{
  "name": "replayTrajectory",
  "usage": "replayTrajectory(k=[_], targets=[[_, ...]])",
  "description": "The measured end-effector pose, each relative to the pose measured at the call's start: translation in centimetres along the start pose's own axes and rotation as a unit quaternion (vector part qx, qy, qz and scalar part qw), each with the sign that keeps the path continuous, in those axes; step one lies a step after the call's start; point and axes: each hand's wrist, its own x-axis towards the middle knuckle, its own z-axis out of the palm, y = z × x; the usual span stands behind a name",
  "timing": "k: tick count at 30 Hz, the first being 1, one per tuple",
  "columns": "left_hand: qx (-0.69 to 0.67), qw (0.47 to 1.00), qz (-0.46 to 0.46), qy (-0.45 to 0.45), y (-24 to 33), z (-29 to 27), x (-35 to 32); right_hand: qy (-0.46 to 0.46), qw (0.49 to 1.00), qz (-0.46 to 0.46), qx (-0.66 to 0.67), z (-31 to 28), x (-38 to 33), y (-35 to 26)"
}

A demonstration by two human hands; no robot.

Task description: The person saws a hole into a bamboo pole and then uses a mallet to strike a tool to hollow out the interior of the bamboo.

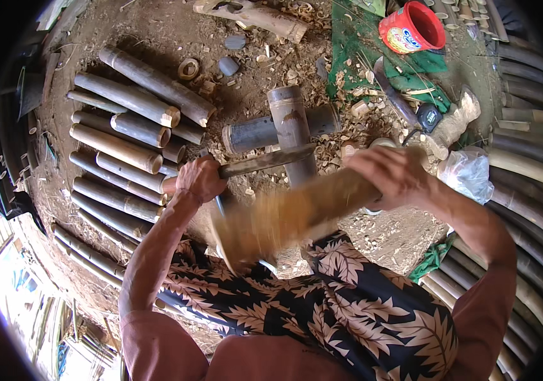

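From the head camera, looking straight down, I see my left hand [200, 179] with its fingers wrapped tight round the handle of a long dark knife [265, 161], whose blade runs out to the right and rests across the top of an upright bamboo section [294, 133]. My right hand [391, 174] has its fingers closed round a thick bamboo club [290, 216], which is motion-blurred; its long axis slants from the right hand down and left toward my lap, passing just below the blade. The club lies nearer the knife than anything else, and the right hand is the one carrying it. Behind the upright section a second dark bamboo piece [252, 132] lies crosswise on the dirt floor [233, 95]. To the left, cut bamboo lengths [125, 140] lie stacked side by side. At upper right a round red tub [412, 26] with a yellow label lies tipped on a green cloth [360, 51], and a crumpled clear plastic bag [467, 173] sits right of my forearm.
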Motion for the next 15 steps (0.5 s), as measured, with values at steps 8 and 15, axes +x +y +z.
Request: replayTrajectory(k=[8, 15], targets=[[0.024, 1.0, -0.001, -0.004, -0.3, -0.7, 0.8, -0.092, 0.977, -0.119, -0.154, -1.1, 3.5, 0.3], [0.035, 0.999, -0.001, -0.002, -0.7, -0.7, 0.1, -0.163, 0.957, -0.039, -0.235, -1.5, 3.2, 4.3]])
